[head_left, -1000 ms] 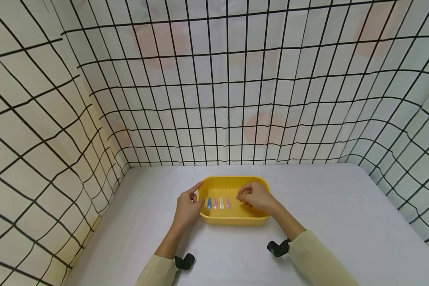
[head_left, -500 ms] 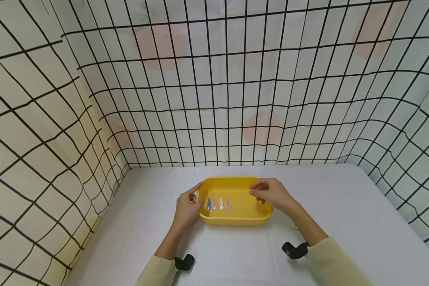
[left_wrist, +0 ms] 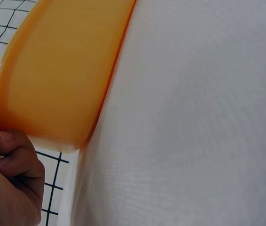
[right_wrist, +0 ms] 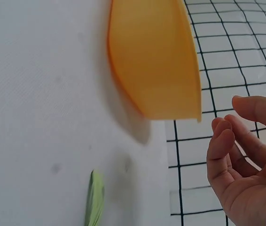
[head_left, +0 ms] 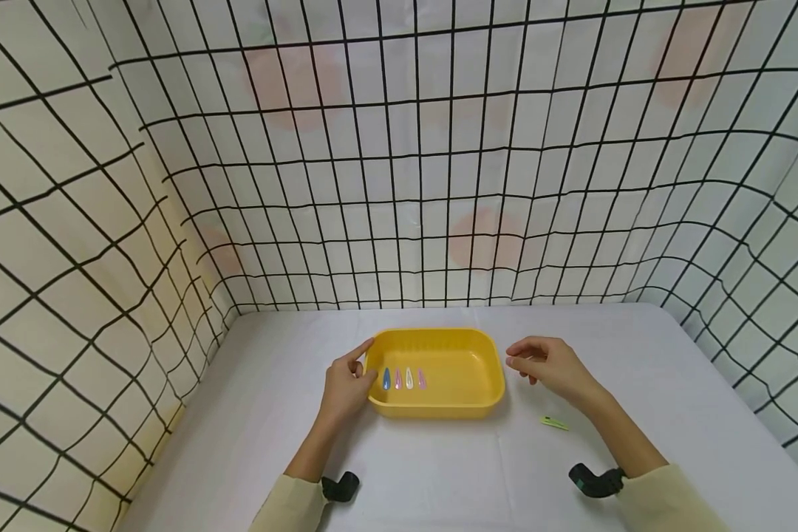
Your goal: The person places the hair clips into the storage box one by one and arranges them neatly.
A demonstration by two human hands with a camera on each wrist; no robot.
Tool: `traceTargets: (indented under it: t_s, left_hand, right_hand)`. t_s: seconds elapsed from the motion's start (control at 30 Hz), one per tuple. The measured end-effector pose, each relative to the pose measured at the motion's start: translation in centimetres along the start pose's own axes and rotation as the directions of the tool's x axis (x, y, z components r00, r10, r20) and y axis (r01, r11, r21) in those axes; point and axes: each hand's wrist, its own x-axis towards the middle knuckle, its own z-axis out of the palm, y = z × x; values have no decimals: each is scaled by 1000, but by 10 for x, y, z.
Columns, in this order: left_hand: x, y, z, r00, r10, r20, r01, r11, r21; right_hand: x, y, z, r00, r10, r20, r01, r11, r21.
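A yellow tray (head_left: 439,411) sits on the white table. In its left half lie a blue hair clip (head_left: 386,379), a pink hair clip (head_left: 397,379), a white hair clip (head_left: 409,378) and another pink hair clip (head_left: 422,379), side by side in a row. My left hand (head_left: 346,384) grips the tray's left end, thumb over the rim; in the left wrist view its fingers curl against the tray wall (left_wrist: 58,84). Off the tray's right end, my right hand (head_left: 550,367) hovers with loosely bent fingers and nothing between them. Below it, a green hair clip (head_left: 555,423) lies on the table.
The white tabletop (head_left: 439,473) spreads around the tray. A white wall with a black grid (head_left: 425,185) rises behind it and on both sides. Each wrist wears a small black camera (head_left: 597,480).
My right hand has moved out of the tray to the right, bringing the green hair clip on the table into sight. The left hand and the row of clips stay put.
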Motion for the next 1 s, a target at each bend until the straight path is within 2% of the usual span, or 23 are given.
traceTargets:
  t_s: [0.33,0.6,1.0]
  left_hand:
    - [0,1,1,1000,-15,-16,15,1000,14]
    - [0,2,2,999,-32,-13,33,999,15]
    - [0,2,2,999,-38,-11,38,999,22]
  right_hand:
    - [-24,26,-13,999,48,-3,-48,998,-35]
    - [-37,51,-19,998,68,-3,-68,997,-44]
    - [-49,79,-24,994,73,83,-69,997,-41]
